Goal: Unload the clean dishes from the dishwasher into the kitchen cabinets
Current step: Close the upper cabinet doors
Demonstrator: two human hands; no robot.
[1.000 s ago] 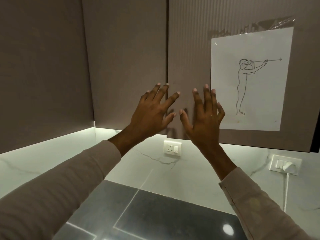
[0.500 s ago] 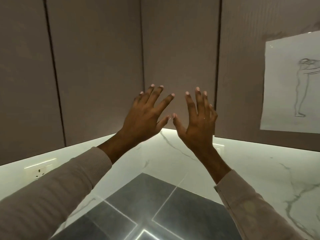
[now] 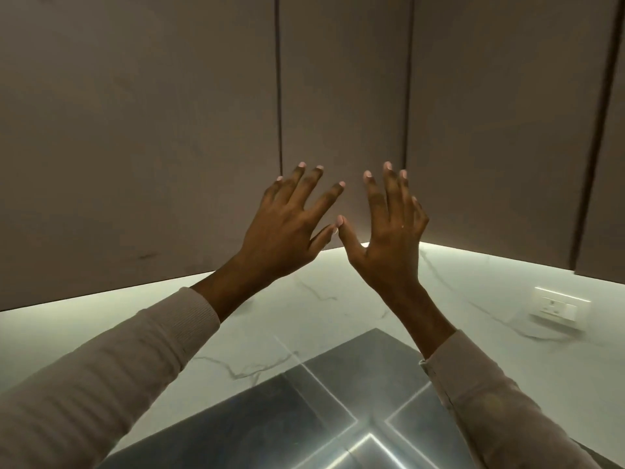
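1. No dishes and no dishwasher are in view, so where the load sits cannot be told from here. Of the task's things only the kitchen cabinets (image 3: 341,96) show: a row of upper doors, all closed and with no handles visible, filling the top of the view.
2. The left hand (image 3: 284,231) is raised in front of the lower part of the middle door, its back to the camera and fingers spread. It holds nothing.
3. The right hand (image 3: 389,238) is raised just beside it, also spread and empty. The two thumb tips come very close, but whether they touch is unclear. It is also unclear whether any fingertip reaches the door.
4. With both hands bare and every door closed, the unloading appears not to have started.
5. The next move probably calls for looking down to find the dishwasher and take a first dish. Alternatively a door could be opened first, most likely by its lower edge, since no handles show.
6. Pale sleeves (image 3: 101,367) cover both forearms. Below the cabinets a lit marble backsplash (image 3: 304,316) carries a wall socket (image 3: 558,308) at the right. A dark glossy countertop (image 3: 270,418) lies nearest the camera.
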